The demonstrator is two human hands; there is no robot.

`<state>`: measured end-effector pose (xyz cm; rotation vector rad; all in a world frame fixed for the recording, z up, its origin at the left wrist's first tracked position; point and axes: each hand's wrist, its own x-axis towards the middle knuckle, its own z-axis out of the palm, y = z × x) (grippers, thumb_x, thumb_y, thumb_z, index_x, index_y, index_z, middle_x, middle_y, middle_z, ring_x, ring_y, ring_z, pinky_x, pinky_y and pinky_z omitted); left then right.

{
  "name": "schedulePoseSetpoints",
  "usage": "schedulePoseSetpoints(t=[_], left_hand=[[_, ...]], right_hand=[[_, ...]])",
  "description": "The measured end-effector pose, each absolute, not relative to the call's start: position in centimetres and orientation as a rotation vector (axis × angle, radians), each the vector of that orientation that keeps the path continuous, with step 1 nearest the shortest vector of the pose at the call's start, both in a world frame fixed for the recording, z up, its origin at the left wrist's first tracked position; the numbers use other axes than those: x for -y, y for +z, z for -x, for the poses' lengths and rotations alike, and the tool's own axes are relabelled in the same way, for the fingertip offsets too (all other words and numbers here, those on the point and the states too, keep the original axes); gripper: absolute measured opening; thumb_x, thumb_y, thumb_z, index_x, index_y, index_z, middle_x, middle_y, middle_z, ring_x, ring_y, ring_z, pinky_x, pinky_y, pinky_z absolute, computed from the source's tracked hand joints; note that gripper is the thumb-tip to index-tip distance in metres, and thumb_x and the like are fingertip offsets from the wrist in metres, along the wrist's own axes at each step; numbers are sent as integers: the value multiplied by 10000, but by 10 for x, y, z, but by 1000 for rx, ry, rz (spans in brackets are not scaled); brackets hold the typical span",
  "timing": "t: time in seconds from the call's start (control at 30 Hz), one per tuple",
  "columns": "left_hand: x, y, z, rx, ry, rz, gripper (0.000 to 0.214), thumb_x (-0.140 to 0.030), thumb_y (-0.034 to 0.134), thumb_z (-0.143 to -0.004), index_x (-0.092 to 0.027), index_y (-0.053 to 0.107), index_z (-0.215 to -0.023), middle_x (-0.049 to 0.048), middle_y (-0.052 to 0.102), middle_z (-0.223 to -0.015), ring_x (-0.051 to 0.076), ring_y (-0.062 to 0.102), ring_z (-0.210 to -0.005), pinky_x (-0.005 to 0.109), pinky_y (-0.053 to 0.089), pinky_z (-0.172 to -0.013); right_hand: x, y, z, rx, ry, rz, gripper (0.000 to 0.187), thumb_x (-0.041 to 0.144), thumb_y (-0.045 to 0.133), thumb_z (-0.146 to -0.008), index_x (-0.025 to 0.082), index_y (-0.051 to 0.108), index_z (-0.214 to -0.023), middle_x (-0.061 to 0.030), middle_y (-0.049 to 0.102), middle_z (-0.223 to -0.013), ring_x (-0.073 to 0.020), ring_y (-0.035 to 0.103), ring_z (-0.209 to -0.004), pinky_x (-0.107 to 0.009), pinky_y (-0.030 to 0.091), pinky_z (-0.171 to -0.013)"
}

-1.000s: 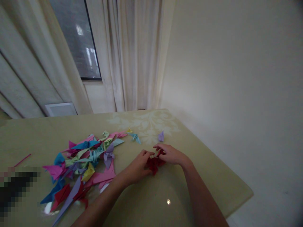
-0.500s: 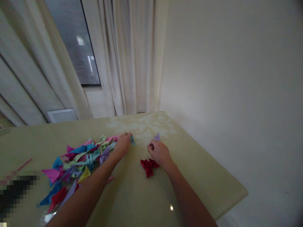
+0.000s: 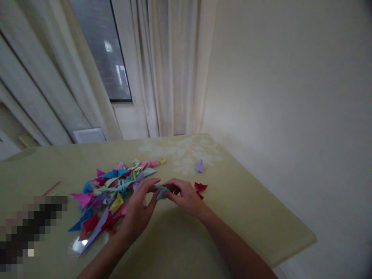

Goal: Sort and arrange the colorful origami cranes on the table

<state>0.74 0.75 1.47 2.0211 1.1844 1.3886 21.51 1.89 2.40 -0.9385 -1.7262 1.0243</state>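
Your two hands meet over the worktop (image 3: 238,228), and between them is a small blue paper shape (image 3: 160,191). Your right hand (image 3: 186,197) has its fingertips pinched on the right end of the blue paper, so that grip is closed on it. Your left hand (image 3: 138,207) is half open, with its fingers spread, and the thumb and first finger reach toward the left end of the paper. I cannot tell if they touch it or are just beside it. The blue paper lies long from left to right, running from one grip to the other, and it looks lifted a little off the worktop. The right hand is the nearer one, since it has the paper. Just past your right grip, on the far right side, lies a red paper shape (image 3: 200,188). Farther off that way sits a small purple one (image 3: 199,166). To the left of your left grip is a big pile of folded papers (image 3: 109,190) in many colours.
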Motion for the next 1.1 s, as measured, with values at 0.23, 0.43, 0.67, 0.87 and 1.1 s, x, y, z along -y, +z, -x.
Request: schedulePoseSetpoints(t=[0.23,0.43,0.67,0.87,1.1], left_hand=[[11,-11,17,-1124,1328,-1626,335,-479,661,-998,-219,633,-1209,90,745,-1116,249,756,-1000,358,646,-810],[7,-1,13,-1033,1371,-1471,340,-525,767,-907,-201,696,-981,42,770,-920,216,758,-862,306,622,-736],[7,0,13,-1055,1294,-1409,407,-587,764,-887,-195,698,-977,36,765,-841,210,759,-792,317,623,-730],[9,3,10,-965,1299,-1407,401,-577,762,-895,-184,730,-973,51,785,-858,209,763,-799,320,630,-741],[11,3,9,-908,1329,-1402,330,-496,830,-855,-187,752,-938,53,791,-909,210,751,-855,312,618,-786]], right_hand=[[-1,17,-183,1427,1251,858,373,516,862,-865,208,705,-1003,-35,770,-897,-182,722,-802,-309,561,-751],[-2,7,-178,1393,1264,906,390,530,875,-836,213,717,-1001,-23,735,-872,-178,690,-785,-309,542,-746],[-3,12,-184,1485,1168,992,421,536,852,-851,235,757,-1130,-47,749,-1016,-183,662,-848,-293,521,-731],[0,14,-182,1469,1199,1001,384,568,851,-858,209,781,-975,-47,773,-895,-203,693,-811,-335,538,-778],[3,15,-183,1473,1156,1016,406,600,853,-847,216,777,-955,-55,776,-907,-221,707,-839,-355,561,-807]])
